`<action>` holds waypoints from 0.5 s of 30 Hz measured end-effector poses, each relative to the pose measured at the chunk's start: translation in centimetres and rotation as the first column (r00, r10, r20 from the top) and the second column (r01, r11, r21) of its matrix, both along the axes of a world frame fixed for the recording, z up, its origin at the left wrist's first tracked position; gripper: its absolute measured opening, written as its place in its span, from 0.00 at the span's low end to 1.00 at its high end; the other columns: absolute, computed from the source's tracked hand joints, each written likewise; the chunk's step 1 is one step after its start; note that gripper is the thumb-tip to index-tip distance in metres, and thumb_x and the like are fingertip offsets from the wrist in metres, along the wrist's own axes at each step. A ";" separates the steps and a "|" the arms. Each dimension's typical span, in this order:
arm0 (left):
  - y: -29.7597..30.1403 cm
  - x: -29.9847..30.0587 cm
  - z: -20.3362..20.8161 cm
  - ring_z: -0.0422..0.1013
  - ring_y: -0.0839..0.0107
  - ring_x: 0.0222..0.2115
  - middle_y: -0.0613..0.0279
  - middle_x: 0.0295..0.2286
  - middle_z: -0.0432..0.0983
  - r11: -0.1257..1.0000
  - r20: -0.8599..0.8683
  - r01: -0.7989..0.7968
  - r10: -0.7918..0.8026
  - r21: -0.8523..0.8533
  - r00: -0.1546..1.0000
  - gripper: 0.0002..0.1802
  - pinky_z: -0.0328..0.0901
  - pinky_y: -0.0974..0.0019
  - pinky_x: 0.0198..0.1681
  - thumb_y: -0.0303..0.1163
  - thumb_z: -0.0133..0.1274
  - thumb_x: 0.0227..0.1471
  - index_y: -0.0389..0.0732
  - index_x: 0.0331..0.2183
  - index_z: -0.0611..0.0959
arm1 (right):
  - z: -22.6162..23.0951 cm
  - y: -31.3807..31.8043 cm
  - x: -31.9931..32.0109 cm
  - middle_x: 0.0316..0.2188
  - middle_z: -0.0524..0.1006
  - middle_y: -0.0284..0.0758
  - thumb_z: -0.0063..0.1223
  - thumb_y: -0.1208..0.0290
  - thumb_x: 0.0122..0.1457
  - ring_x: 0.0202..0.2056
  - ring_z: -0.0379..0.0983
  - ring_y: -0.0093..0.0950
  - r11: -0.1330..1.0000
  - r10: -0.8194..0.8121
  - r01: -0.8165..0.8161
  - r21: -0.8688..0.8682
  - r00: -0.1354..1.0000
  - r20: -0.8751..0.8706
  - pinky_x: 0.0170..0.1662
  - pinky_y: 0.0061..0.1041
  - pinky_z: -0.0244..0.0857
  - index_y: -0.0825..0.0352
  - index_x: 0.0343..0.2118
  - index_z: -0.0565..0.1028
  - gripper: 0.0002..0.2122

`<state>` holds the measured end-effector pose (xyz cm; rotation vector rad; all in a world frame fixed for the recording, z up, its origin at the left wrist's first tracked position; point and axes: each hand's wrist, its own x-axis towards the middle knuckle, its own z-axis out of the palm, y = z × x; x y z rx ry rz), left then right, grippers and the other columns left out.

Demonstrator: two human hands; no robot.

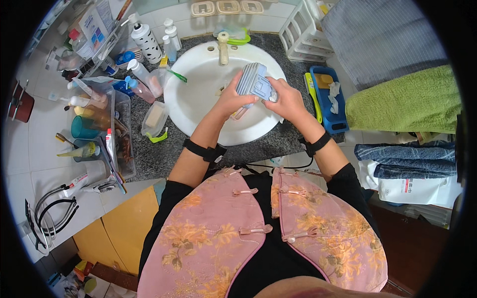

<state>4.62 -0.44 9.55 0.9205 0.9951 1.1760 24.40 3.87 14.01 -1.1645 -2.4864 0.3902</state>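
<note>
Over the white washbasin (191,111), both of my hands hold a light grey-blue plastic piece with ridges along one side, perhaps a soap dish (254,82). My left hand (232,98) grips its left side, the thumb along the lower edge. Closed round the right side is my right hand (288,101); a small whitish bit (273,97) shows by its fingers, and I cannot tell what it is. Under the held piece, a clear pinkish edge (241,113) is partly hidden. The cream tap (223,48) stands behind it at the basin's back.
On the left of the dark counter (149,168) are pump bottles (145,40), a soap in a clear dish (155,115), a green toothbrush (177,75) and a clear bin (130,149). Right of the basin lie a blue tray (340,125) and a yellow-green brush (313,97); towels (402,104) hang beyond.
</note>
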 end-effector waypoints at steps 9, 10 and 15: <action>0.3 1.8 -2.0 0.61 0.62 0.53 0.44 0.54 0.59 0.993 -0.148 -0.002 0.019 0.115 0.989 0.62 0.61 0.65 0.51 0.31 0.66 0.30 0.29 0.61 0.47 | -1.1 -0.9 1.4 0.34 0.73 0.38 0.60 0.60 0.40 0.32 0.74 0.41 0.999 -0.015 0.017 0.046 0.999 -0.049 0.34 0.36 0.69 0.60 0.50 0.70 0.29; 0.2 2.0 -2.2 0.62 0.62 0.53 0.44 0.54 0.59 0.993 -0.144 -0.009 0.026 0.117 0.989 0.62 0.63 0.66 0.50 0.30 0.67 0.29 0.27 0.60 0.46 | -1.3 -1.0 1.5 0.34 0.73 0.38 0.60 0.60 0.40 0.32 0.74 0.40 0.999 -0.017 0.019 0.048 0.999 -0.052 0.34 0.36 0.70 0.60 0.50 0.70 0.29; -0.5 2.3 -1.8 0.64 0.63 0.50 0.44 0.52 0.61 0.991 -0.196 -0.022 0.049 0.134 0.979 0.62 0.66 0.67 0.45 0.30 0.67 0.29 0.28 0.60 0.47 | -1.5 -1.5 1.8 0.35 0.74 0.39 0.61 0.62 0.41 0.35 0.74 0.40 1.000 -0.024 0.025 0.019 0.999 -0.041 0.37 0.33 0.69 0.64 0.50 0.70 0.29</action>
